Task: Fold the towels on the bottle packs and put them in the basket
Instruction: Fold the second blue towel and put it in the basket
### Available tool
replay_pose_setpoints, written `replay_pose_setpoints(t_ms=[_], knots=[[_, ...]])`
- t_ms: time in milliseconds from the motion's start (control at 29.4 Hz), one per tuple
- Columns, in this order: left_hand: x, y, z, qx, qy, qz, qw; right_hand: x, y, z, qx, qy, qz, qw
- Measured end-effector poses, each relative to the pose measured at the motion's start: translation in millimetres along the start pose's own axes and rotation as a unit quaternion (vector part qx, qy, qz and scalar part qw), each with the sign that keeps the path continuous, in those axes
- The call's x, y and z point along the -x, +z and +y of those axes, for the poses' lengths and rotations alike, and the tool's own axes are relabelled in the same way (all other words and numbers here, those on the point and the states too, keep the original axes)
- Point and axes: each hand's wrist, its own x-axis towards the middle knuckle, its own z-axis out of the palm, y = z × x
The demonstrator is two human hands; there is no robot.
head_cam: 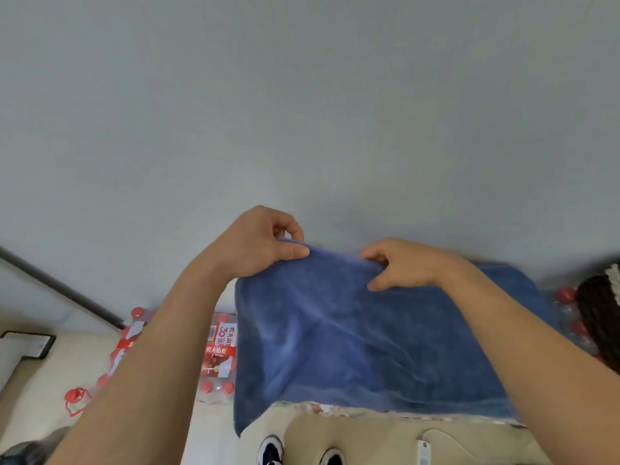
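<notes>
Towel (352, 337) pinched at far edge by left hand (265, 243) and right hand (399, 266)

It lay spread over the bottle packs (218, 350), its near left corner drooping off them. Each hand nipped the far hem between thumb and curled fingers. With the far right corner unheld, that side could lag and skew the fold.

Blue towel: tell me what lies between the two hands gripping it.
In the head view, only the far edge of the blue towel runs from the left hand to the right hand.
</notes>
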Motion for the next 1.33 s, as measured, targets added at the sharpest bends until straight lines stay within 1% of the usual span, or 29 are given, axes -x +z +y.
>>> replay_pose_setpoints(t_ms=[34, 102, 136, 170, 204, 238, 272, 306, 340, 374, 408, 442, 477, 511, 545, 579, 613, 681, 715, 749, 783, 817, 885, 953, 1055, 1123, 1157, 1225, 1327], knots=[[2, -1, -5, 0.013, -0.006, 0.047, 0.999, 6, -4, 10, 0.051, 0.028, -0.008, 0.998], [11, 0, -15, 0.051, -0.026, 0.159, 0.986, 22, -10, 31, 0.112, 0.093, -0.021, 0.989], [17, 1, -20, 0.059, -0.039, 0.196, 0.978, 31, -12, 41, 0.125, 0.122, -0.024, 0.984], [21, 1, -26, 0.062, -0.056, 0.211, 0.974, 40, -14, 54, 0.134, 0.153, -0.025, 0.979], [25, 0, -31, 0.059, -0.078, 0.194, 0.976, 49, -16, 66, 0.141, 0.178, -0.025, 0.973], [28, -1, -35, 0.046, -0.106, 0.143, 0.983, 60, -17, 76, 0.147, 0.200, -0.029, 0.968], [30, -2, -38, 0.019, -0.135, 0.062, 0.989, 68, -18, 87, 0.153, 0.220, -0.034, 0.963], [31, -4, -41, -0.020, -0.159, -0.033, 0.987, 76, -19, 95, 0.156, 0.234, -0.029, 0.959], [33, -5, -42, -0.061, -0.172, -0.116, 0.976, 83, -19, 102, 0.157, 0.248, -0.011, 0.956], [33, -5, -42, -0.094, -0.175, -0.163, 0.966, 88, -19, 106, 0.155, 0.250, 0.022, 0.956], [32, -3, -39, -0.115, -0.166, -0.165, 0.965, 94, -21, 109, 0.154, 0.247, 0.068, 0.954], [30, -2, -33, -0.120, -0.149, -0.122, 0.974, 99, -24, 111, 0.147, 0.245, 0.120, 0.951], [29, -1, -25, -0.117, -0.127, -0.041, 0.984, 105, -29, 111, 0.137, 0.243, 0.175, 0.944], [26, -1, -15, -0.112, -0.096, 0.068, 0.987, 112, -37, 110, 0.131, 0.242, 0.238, 0.931], [25, -3, 0, -0.112, -0.057, 0.173, 0.977, 121, -46, 106, 0.128, 0.238, 0.311, 0.911], [23, -7, 18, -0.117, -0.021, 0.253, 0.960, 132, -56, 99, 0.121, 0.234, 0.386, 0.884], [22, -12, 34, -0.122, 0.015, 0.309, 0.943, 145, -68, 93, 0.117, 0.230, 0.460, 0.850], [20, -24, 61, -0.128, 0.076, 0.383, 0.912, 174, -88, 78, 0.118, 0.208, 0.584, 0.776], [20, -28, 71, -0.130, 0.100, 0.412, 0.896, 189, -96, 73, 0.118, 0.195, 0.629, 0.743], [22, -29, 79, -0.125, 0.120, 0.436, 0.883, 202, -101, 72, 0.120, 0.186, 0.659, 0.718], [25, -27, 83, -0.114, 0.132, 0.452, 0.875, 211, -102, 75, 0.121, 0.183, 0.678, 0.702], [28, -23, 83, -0.109, 0.136, 0.460, 0.871, 216, -99, 79, 0.121, 0.187, 0.685, 0.694], [40, -5, 72, -0.122, 0.135, 0.456, 0.871, 219, -79, 96, 0.122, 0.201, 0.672, 0.703], [51, 18, 46, -0.151, 0.109, 0.422, 0.888, 213, -45, 112, 0.120, 0.227, 0.628, 0.735], [69, 59, -5, -0.199, 0.022, 0.308, 0.930, 200, 29, 145, 0.105, 0.259, 0.518, 0.808], [84, 81, -31, -0.207, -0.048, 0.221, 0.952, 194, 77, 165, 0.062, 0.286, 0.455, 0.841], [91, 91, -41, -0.210, -0.078, 0.184, 0.957, 192, 98, 173, 0.037, 0.302, 0.428, 0.851], [102, 102, -50, -0.200, -0.125, 0.152, 0.960, 191, 122, 180, -0.021, 0.308, 0.419, 0.854], [108, 104, -43, -0.141, -0.176, 0.177, 0.958, 194, 127, 178, -0.133, 0.302, 0.462, 0.823]])
